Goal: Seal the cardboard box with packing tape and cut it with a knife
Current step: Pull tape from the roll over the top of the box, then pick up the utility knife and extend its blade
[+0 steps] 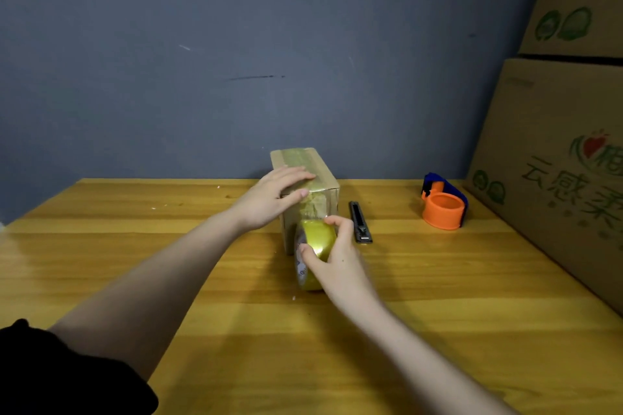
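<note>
Under my left hand [276, 194] fingers the small cardboard box [323, 185] is matt brown paperboard, with a glossy clear strip of tape [300, 158] running along its top. The tape roll [315, 246] my right hand [337, 256] fingers curl round is shiny, yellowish film. Beyond my right fingertips, the utility knife [360, 222] looks like dark plastic with metal parts. The table [438, 280] is smooth, varnished wood with a soft sheen.

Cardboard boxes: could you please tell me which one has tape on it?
The small cardboard box under the left hand; the two large printed boxes stand right, untaped.
</note>
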